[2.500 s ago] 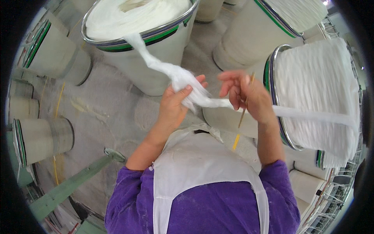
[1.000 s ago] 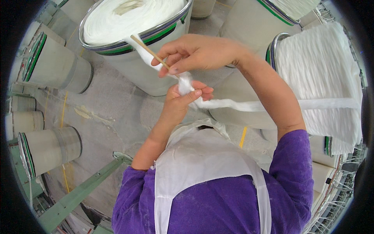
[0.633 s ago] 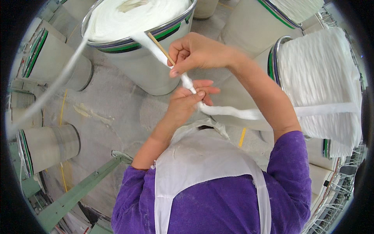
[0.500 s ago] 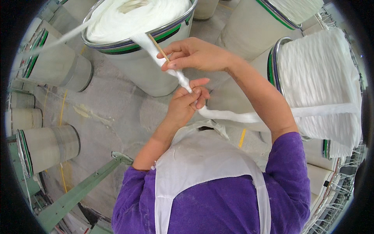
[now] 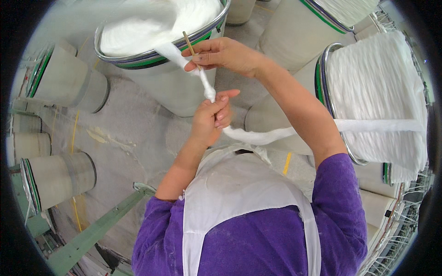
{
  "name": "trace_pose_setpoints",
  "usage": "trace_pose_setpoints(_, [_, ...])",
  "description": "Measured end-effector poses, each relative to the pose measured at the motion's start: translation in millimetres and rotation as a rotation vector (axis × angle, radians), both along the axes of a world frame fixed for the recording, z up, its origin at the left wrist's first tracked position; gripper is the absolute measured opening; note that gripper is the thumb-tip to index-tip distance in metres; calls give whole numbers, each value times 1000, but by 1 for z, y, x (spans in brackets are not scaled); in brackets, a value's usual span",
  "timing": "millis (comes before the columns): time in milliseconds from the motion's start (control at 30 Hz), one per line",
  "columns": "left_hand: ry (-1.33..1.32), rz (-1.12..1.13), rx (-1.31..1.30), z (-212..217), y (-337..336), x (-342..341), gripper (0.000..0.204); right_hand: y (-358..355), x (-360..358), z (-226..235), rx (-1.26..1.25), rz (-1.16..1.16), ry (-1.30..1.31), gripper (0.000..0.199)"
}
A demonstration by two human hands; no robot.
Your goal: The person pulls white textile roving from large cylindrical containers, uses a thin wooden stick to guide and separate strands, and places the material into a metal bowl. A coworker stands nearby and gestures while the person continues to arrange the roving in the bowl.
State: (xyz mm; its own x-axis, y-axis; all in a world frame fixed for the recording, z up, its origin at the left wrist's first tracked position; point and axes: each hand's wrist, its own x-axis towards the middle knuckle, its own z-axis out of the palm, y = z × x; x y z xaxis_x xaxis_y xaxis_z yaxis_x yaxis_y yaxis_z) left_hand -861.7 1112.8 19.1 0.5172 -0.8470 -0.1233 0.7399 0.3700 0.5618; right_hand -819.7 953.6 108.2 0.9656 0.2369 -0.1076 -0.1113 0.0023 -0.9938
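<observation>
At left, a can [image 5: 165, 89] of coiled white fibre [image 5: 198, 16] stands with a white strand [image 5: 206, 81] trailing over its edge. The left hand [image 5: 209, 117] has its grip clenched round this strand just below a small bulge [image 5: 209, 93], while above, the right hand [image 5: 223, 56] pinches a thin stick [image 5: 188, 41] at the strand, which runs on behind the right forearm [image 5: 301, 103] to a second can [image 5: 322, 85]

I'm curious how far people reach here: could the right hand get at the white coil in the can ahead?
Probably yes: the right hand appears close, with only the can's rim seemingly between it and the white coil. The thin stick it holds might hamper grasping.
</observation>
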Motion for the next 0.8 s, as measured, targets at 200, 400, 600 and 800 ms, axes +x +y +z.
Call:
trace_pose_setpoints(200, [-45,-11,93,1,5,15,31,2,24,-13,-88,-82,23,28])
trace_pose_setpoints(400, [-92,-101,139,-2,10,28,45,6,38,-24,-160,-212,-39,30])
trace_pose_setpoints(600, [-204,-135,382,-12,21,36,50,11,36,-36,7,-579,86,32])
trace_pose_setpoints(800, [-267,-140,537,-13,33,44,52,15,49,-48,15,-681,167,28])
